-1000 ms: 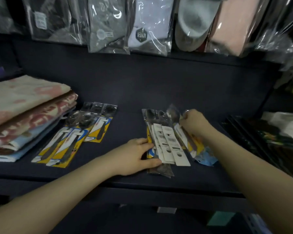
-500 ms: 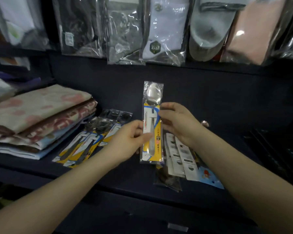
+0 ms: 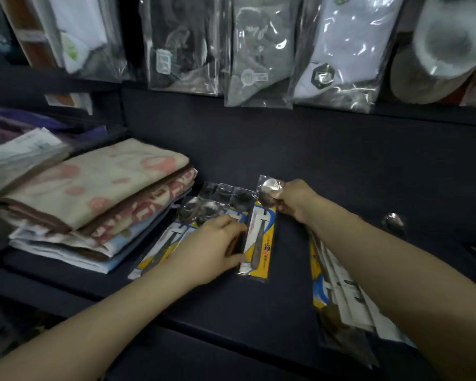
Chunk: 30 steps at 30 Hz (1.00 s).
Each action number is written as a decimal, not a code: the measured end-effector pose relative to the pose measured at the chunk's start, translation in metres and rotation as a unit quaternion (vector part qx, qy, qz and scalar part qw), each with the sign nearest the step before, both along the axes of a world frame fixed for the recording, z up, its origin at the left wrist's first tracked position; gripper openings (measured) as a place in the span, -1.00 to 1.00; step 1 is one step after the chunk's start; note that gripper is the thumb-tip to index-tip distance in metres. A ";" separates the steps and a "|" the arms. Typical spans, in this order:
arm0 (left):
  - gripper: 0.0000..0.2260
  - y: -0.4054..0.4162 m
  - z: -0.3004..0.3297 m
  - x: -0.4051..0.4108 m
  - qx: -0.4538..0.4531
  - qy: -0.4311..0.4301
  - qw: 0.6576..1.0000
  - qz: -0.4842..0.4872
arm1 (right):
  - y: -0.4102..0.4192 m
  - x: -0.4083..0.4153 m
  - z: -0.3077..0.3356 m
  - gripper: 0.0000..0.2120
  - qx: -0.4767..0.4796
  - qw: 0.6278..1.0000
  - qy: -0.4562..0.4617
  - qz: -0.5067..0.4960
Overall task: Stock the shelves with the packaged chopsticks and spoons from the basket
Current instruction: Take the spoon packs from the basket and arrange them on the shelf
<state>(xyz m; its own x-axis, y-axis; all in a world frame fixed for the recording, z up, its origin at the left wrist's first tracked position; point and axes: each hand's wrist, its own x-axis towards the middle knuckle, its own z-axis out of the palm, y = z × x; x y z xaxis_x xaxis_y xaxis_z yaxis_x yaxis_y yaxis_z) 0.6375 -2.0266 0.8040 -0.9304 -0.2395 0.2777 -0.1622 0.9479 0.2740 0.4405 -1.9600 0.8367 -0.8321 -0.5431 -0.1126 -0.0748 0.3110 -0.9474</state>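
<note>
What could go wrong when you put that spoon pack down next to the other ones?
The spoon pack, held by the left hand and right hand, might land on the row of yellow spoon packs and nudge it crooked. The right forearm lies over the loose pile of packs near the shelf edge, so pulling back might drag some off.

Two bare forearms run in from the lower edge, with no sleeve on either as far as the view reaches. The left hand [image 3: 215,244] and right hand [image 3: 296,200] are bare too: no glove, ring, watch or band shows.
</note>
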 end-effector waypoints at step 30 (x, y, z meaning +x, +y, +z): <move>-0.40 0.004 0.000 -0.003 -0.092 -0.116 0.989 -0.004 | 0.123 0.001 0.003 -0.72 0.375 0.877 0.295 0.047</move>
<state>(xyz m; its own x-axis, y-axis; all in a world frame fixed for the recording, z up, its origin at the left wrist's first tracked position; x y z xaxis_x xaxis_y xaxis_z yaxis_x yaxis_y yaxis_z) 0.6341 -2.0223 0.8035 -0.9757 -0.1973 0.0955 -0.1929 0.9797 0.0541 0.4418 -1.8371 0.8398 -0.8215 -0.5693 -0.0318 -0.5422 0.7972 -0.2655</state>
